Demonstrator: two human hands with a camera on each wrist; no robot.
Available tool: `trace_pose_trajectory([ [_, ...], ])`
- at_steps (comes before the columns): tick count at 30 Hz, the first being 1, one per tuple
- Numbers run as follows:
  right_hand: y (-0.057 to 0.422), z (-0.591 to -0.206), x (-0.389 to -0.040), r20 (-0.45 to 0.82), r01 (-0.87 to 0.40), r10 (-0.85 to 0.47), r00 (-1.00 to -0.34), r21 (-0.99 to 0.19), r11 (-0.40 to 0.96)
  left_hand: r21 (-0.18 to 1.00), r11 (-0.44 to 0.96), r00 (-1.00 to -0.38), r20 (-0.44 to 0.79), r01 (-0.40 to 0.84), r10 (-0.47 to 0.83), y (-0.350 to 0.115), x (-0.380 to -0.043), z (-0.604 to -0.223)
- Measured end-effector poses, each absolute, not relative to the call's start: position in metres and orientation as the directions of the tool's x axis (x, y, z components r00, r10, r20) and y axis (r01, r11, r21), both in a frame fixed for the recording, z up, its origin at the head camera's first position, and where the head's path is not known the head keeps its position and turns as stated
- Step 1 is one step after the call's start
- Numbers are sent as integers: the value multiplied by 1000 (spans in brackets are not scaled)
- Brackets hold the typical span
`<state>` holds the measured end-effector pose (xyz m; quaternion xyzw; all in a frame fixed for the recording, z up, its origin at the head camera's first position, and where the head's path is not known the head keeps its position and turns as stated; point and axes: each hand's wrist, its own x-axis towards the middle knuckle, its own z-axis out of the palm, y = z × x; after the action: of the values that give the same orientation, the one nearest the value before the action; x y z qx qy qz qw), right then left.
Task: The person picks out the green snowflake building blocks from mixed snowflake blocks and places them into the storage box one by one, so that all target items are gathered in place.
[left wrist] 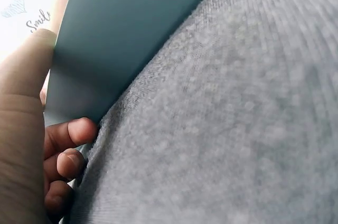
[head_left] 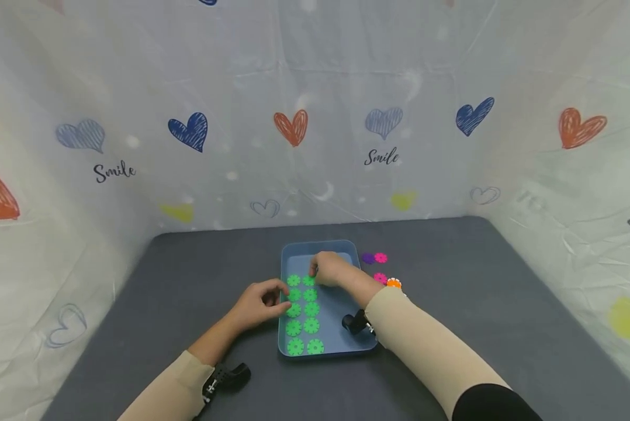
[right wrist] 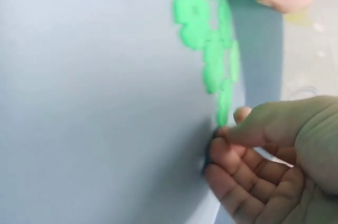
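Note:
Green flower-shaped discs point(head_left: 311, 325) lie in two columns along the left half of a blue-grey tray point(head_left: 341, 248). My right hand point(head_left: 332, 270) reaches over the tray from the right. Its thumb and fingertips pinch the green flower disc point(head_left: 308, 280) at the far end of the right column; in the right wrist view the fingers partly hide it. At the tray's left wall is my left hand point(head_left: 259, 303), holding the tray with thumb and index finger over the rim. Its other fingers point(left wrist: 82, 130) curl low against the outer wall in the left wrist view.
Right of the tray lie a purple disc point(head_left: 368, 258), a pink disc point(head_left: 380, 258), another pink disc point(head_left: 380, 278) and an orange disc point(head_left: 394, 283), partly behind the right forearm. Grey cloth point(head_left: 204, 280) covers the table. A curtain printed with hearts point(head_left: 291, 127) surrounds it.

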<state>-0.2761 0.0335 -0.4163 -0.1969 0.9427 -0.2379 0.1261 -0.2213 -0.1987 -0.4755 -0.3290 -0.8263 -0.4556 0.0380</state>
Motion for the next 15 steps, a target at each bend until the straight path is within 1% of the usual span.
trace_pose_trajectory([
  [2, 40, -410, -273, -180, -299, -440, -880, -511, 806, 734, 364, -785, 366, 574, 500, -194, -216, -466],
  [4, 51, -402, -267, -168, -310, -463, -870, -546, 779, 733, 362, -785, 372, 575, 495, -191, -213, -461],
  [7, 71, -394, -257, -120, -295, -458, -881, -618, 729, 739, 347, -781, 376, 577, 498, -190, -214, -460],
  [10, 92, -391, -247, -59, -262, -412, -909, -689, 676, 763, 294, -768, 381, 576, 514, -193, -218, -461],
  [13, 106, -390, -242, -17, -253, -379, -925, -718, 649, 791, 237, -763, 391, 565, 514, -198, -225, -468],
  [15, 113, -387, -241, 9, -260, -368, -930, -724, 639, 795, 229, -767, 398, 562, 503, -202, -231, -476],
])
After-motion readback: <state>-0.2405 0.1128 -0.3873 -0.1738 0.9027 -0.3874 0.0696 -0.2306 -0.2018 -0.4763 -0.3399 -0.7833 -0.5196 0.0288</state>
